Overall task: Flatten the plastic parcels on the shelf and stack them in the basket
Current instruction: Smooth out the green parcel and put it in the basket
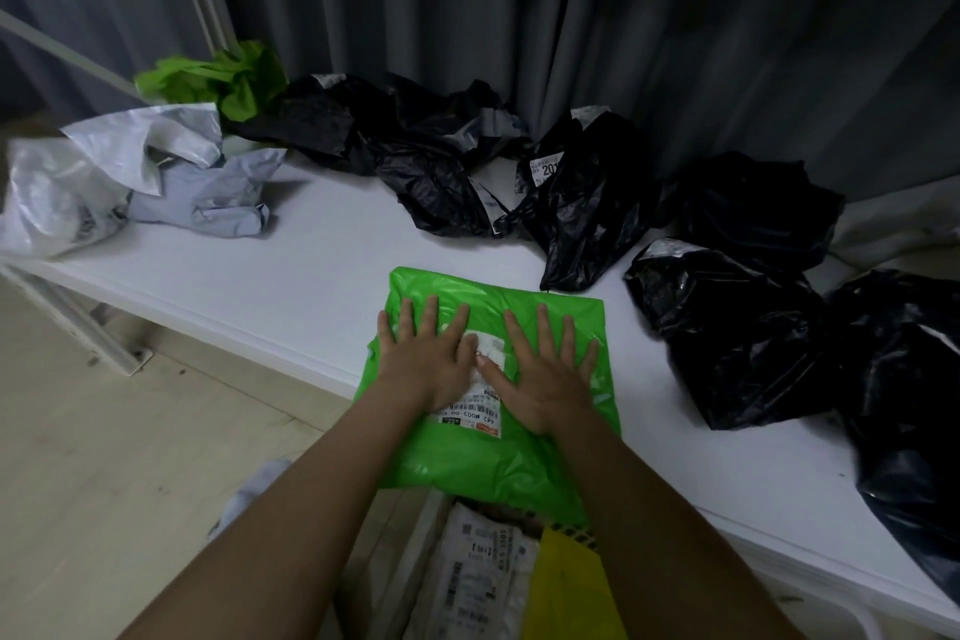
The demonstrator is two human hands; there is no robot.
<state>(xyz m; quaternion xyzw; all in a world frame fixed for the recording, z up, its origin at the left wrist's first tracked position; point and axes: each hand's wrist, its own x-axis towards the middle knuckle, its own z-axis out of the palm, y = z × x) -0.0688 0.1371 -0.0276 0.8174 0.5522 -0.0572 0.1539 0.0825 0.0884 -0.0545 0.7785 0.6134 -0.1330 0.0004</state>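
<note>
A bright green plastic parcel (524, 457) with a white shipping label lies flat on the white shelf (291, 296), its near end hanging over the front edge. My left hand (426, 359) and my right hand (545, 374) both press down on it with straight, spread fingers, side by side over the label. Below the shelf edge, between my forearms, lie flattened parcels: a white labelled one (483, 577) and a yellow one (566, 587). The basket holding them is mostly hidden by my arms.
Crumpled parcels line the back of the shelf: white and grey ones (104, 182) at the left, a green one (223, 78), several black ones (415, 151) across the middle and right (753, 343). Grey curtains hang behind. Pale floor lies at the left.
</note>
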